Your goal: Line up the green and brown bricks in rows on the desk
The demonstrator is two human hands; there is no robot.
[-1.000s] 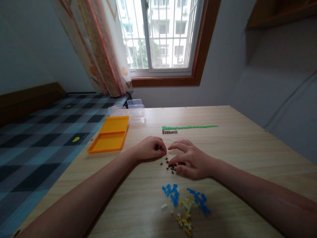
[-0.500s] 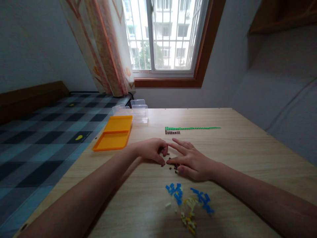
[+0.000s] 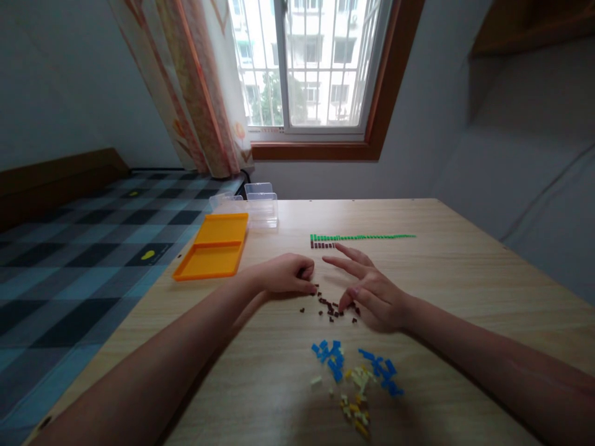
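Observation:
On the table, a loose scatter of small dark brown toy bricks lies between my two hands. My left hand rests to the left of it, its fingers curled inward and its thumb stretched toward a brown piece at the pile's upper edge. What those curled fingers hold, if anything, is hidden. Over the pile's right side is my right hand, with two fingers stretched out and apart and another bent down among the bricks. I see nothing held in it. Farther back runs a row of green bricks beside a shorter row of brown ones.
Blue bricks and yellow bricks lie in loose piles nearer me. An orange two-part tray stands at the left, with clear plastic boxes behind it. A bed with a checked cover adjoins the table's left side.
My right hand has lifted and shifted a little right, uncovering more brown bricks, which now lie more spread out. My left thumb has moved up and right, away from a lone brown piece.

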